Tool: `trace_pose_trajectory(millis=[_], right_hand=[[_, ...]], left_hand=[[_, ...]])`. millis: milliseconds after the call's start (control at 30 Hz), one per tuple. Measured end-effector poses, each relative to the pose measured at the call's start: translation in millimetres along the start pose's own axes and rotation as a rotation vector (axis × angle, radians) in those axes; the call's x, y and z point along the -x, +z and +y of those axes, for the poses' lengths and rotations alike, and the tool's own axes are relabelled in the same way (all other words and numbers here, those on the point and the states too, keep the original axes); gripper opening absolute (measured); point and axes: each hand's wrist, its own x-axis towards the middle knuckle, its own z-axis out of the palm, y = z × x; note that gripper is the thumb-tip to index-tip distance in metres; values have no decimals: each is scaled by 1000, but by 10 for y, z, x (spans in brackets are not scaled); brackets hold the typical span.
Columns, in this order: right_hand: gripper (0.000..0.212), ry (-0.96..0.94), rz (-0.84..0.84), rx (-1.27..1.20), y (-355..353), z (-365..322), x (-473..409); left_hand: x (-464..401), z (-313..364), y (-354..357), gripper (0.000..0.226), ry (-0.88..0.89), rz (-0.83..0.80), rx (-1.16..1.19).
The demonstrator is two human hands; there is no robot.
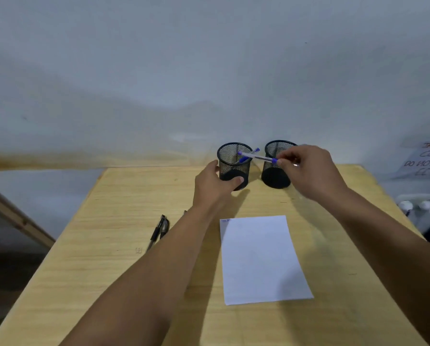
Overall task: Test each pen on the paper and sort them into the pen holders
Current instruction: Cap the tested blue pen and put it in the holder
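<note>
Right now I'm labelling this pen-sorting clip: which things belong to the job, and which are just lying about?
Job: left pen holder, gripped by left hand; right pen holder; blue pen pinched by right hand; black pens; paper.

Lying about: wall note; white plugs.

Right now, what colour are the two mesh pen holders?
Black, both the left holder and the right holder, seen clearly in the head view.
</note>
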Motion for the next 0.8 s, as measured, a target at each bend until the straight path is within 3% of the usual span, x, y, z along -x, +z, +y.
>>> trace_pose_trajectory(millis=[167, 400, 567, 700, 800], right_hand=[[13, -75, -14, 43, 126, -34, -290], [13, -145, -35, 50, 345, -85, -447], [34, -117, 3, -37, 285, -131, -371], [35, -59, 55, -164, 242, -92, -171], [25, -58, 53, -160, 291, -66, 2]], left_hand=[[-203, -104, 152, 49, 5, 39, -42], [-237, -152, 161, 49, 22, 58, -58], [-187, -154, 122, 42, 25, 24, -85], [-1, -179, -41, 70, 14, -11, -95], [239, -200, -242, 72, 31, -28, -90]])
